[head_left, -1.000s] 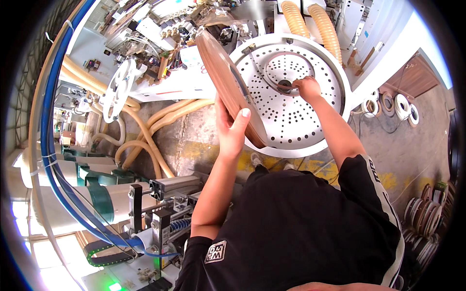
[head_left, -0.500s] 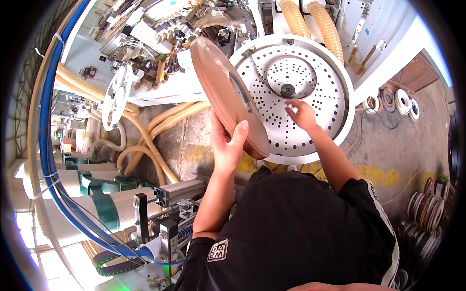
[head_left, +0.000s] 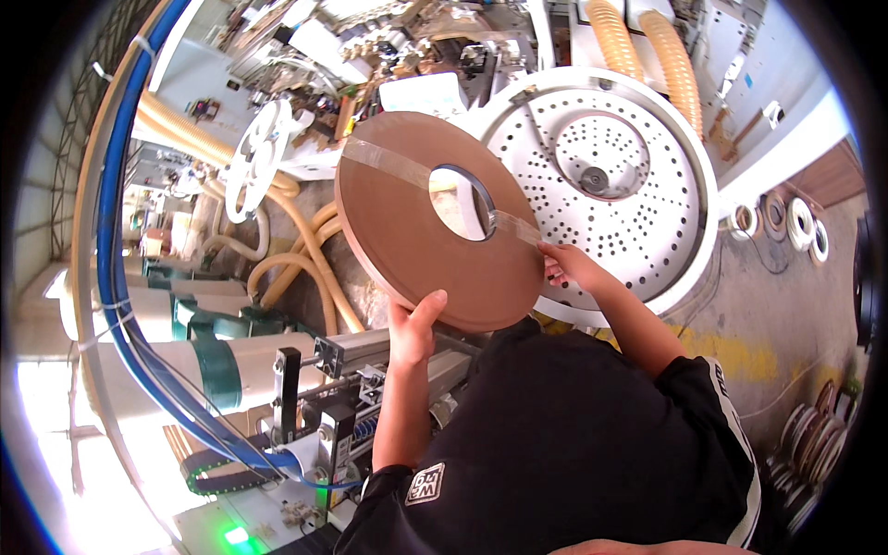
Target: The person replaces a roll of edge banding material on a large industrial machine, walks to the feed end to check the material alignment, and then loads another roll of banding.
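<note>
A large brown roll of edge banding is held up in front of me, tilted, its flat face turned toward me. Strips of clear tape cross that face on both sides of the round centre hole. My left hand grips the lower left rim, thumb on the face and the other fingers hidden beneath. At the right rim my right hand pinches the edge, by the end of the tape. Beyond it lies a round white perforated turntable with a dark centre knob.
Ribbed yellowish hoses rise behind the turntable. A machine with a cylinder and rails stands close on my left, beside thick blue cables. Several rolls lie on the floor at right, with more stacked nearer me. A cluttered bench is at the back.
The roll has turned from nearly edge-on to face me and come closer. My right hand has moved from above the turntable to the roll's right rim. The view has shifted slightly left.
</note>
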`<state>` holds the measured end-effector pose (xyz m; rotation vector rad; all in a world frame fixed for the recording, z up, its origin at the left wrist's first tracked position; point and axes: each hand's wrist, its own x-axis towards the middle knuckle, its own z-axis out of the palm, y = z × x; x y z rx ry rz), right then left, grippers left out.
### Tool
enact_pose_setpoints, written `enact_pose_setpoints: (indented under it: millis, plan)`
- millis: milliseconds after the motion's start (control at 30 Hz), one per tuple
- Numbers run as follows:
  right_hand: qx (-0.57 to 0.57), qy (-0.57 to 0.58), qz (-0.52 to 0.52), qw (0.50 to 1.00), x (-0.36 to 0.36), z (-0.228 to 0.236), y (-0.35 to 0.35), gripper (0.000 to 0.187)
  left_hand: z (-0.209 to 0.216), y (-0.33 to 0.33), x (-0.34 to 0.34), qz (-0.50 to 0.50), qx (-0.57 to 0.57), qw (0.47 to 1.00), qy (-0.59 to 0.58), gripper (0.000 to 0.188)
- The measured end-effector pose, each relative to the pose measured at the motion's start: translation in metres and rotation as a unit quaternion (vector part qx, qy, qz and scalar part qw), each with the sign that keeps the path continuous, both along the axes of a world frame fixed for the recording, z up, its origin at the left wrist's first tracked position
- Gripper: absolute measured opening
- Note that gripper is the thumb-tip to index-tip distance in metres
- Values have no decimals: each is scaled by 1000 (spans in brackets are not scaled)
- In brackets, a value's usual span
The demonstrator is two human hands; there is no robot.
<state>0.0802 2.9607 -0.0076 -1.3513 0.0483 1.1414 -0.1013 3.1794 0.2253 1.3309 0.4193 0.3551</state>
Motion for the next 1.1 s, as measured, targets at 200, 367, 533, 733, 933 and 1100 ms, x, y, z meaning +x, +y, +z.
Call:
enact_pose_setpoints:
  millis: [200, 367, 533, 733, 933, 1100]
  plan:
    - [27, 15, -69, 997, -16, 16, 30, 46, -26, 48, -27, 53, -55, 997, -4, 60]
    - [113, 69, -103, 986, -31, 60, 55, 47, -25, 115, -51, 115, -86, 989, -20, 66]
    - [269, 183, -189, 926, 12, 98, 139, 40, -34, 195, -37, 152, -204, 966, -45, 67]
    - [106, -22, -133, 985, 58, 161, 284, 44, -56, 283, -35, 158, -333, 926, -87, 71]
    - [41, -43, -64, 996, 31, 152, 361, 42, -76, 325, -53, 228, -345, 909, -57, 72]
    - [21, 34, -51, 998, 11, 131, 393, 47, -98, 340, -79, 276, -395, 876, -8, 71]
